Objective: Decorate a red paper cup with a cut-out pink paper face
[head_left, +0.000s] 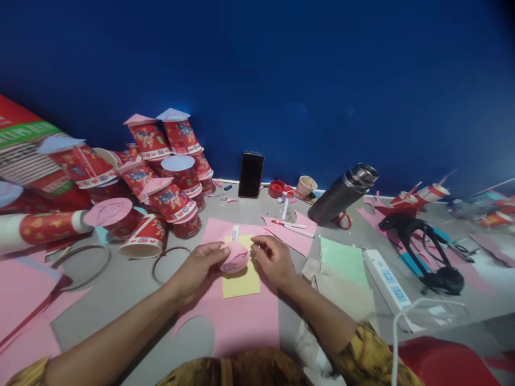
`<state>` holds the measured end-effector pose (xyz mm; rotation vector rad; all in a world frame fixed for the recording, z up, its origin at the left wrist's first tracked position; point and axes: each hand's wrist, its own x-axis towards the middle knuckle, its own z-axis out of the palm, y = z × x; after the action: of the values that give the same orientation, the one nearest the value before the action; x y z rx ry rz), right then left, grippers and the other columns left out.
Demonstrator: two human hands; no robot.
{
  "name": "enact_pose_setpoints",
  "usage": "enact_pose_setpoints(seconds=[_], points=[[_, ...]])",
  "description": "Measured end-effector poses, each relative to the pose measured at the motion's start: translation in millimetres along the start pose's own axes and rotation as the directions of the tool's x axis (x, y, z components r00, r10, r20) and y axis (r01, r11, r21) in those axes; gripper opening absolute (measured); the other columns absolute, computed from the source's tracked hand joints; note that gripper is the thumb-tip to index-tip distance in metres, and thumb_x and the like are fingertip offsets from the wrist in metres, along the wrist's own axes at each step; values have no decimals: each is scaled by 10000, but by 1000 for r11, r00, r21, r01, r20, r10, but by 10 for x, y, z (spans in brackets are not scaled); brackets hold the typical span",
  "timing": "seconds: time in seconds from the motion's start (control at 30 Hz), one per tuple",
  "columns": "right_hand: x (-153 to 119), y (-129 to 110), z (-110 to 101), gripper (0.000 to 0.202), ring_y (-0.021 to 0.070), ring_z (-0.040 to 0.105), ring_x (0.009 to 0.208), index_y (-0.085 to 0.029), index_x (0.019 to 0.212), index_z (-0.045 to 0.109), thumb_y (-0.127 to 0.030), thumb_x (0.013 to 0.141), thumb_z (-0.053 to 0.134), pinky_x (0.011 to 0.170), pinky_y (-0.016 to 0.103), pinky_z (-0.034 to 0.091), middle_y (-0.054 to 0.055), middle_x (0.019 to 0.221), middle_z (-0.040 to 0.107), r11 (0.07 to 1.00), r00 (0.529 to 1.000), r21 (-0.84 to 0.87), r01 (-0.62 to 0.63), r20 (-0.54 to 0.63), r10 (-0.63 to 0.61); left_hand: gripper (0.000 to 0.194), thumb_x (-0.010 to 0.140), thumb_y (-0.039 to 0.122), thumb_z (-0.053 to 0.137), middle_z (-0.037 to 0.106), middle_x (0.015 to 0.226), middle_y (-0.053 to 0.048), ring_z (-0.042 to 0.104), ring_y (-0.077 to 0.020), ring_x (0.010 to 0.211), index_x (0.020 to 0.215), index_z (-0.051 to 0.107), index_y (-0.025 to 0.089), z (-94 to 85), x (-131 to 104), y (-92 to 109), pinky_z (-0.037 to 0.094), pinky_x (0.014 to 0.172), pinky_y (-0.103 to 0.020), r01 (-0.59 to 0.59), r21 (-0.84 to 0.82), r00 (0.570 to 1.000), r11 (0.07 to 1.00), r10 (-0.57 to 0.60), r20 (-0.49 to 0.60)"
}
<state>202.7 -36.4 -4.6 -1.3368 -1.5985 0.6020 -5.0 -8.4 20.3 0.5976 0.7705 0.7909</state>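
Observation:
Between the thumb and fingers of my left hand (203,265) is a small round pink paper disc (235,258) with coloured pen lines drawn on it. My right hand (276,261) hovers just to the right of the disc, apart from it. Its fingers are loosely curled, and nothing shows in them. Under the disc lies a yellow paper square (241,288), on top of a large pink sheet (249,327) with a rounded cut-out at its lower left. A white marker or cap (235,232) shows just behind the disc, its lower end hidden.
Red paper cups (171,199) with paper tops are stacked at the left. A phone (251,175) leans against the blue wall. Markers (293,225), a dark flask (341,193), green paper (344,261), a power strip (388,287) and a black headset (426,257) lie to the right.

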Motion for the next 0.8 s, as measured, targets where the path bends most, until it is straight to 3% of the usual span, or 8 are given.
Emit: enact_pose_setpoints(seconds=[0.07,0.13,0.3,0.4,0.5,0.57,0.67,0.8], points=[[34,-35,-32,251,169,661,701,-176,1000,753,-371,963,600,658,288,518,69,862,776,936,965,243,-256,115,234,260,741,295,923,725,703,-53,692,-180,709,701,737,117,-6,4,-19,609,801,-329,-18,34,999,999,17,28],[57,-83,-62,271,154,641,683,-175,917,753,-420,920,639,644,266,502,50,816,760,862,925,349,-368,230,302,271,750,309,916,722,722,-53,691,-186,726,686,728,125,-21,13,-46,594,843,-353,-28,84,999,996,24,45],[20,-175,-36,154,136,572,644,-174,731,735,-314,788,707,607,247,441,7,685,689,859,900,312,-405,303,314,301,738,374,915,619,633,-4,605,-157,652,698,726,143,-56,20,-106,544,710,-304,-19,170,999,985,13,36],[14,-161,-23,147,140,577,651,-170,733,736,-307,772,703,590,240,434,13,693,692,827,871,318,-463,336,358,373,712,438,921,587,604,0,506,-115,576,658,701,142,-80,34,-114,421,549,-226,-5,254,998,967,21,-57],[154,-111,-108,179,153,625,684,-172,809,736,-347,772,736,622,251,474,26,762,726,783,846,349,-515,357,397,420,694,474,926,590,603,-19,527,-135,577,611,684,141,-162,101,-89,454,558,-259,9,284,1000,959,0,-30],[346,-74,-215,209,162,648,678,-173,819,720,-374,773,756,626,264,493,31,757,727,772,838,347,-532,345,422,430,709,508,911,613,631,-36,596,-179,628,614,692,150,-247,173,-38,536,634,-319,-11,310,1000,951,13,-4],[738,15,-353,178,145,624,648,-175,829,725,-328,753,776,617,257,483,12,727,703,800,859,318,-509,252,447,488,620,586,927,766,870,-110,727,-310,868,868,803,184,-341,284,104,605,806,-406,-120,475,978,872,185,-92],[1275,252,-344,262,155,645,679,-186,1020,755,-311,791,735,655,286,530,12,821,722,847,906,340,-409,41,421,595,674,673,834,785,1221,-132,704,-388,1172,1097,800,257,-176,405,384,584,972,-434,-213,698,897,684,420,-138]])
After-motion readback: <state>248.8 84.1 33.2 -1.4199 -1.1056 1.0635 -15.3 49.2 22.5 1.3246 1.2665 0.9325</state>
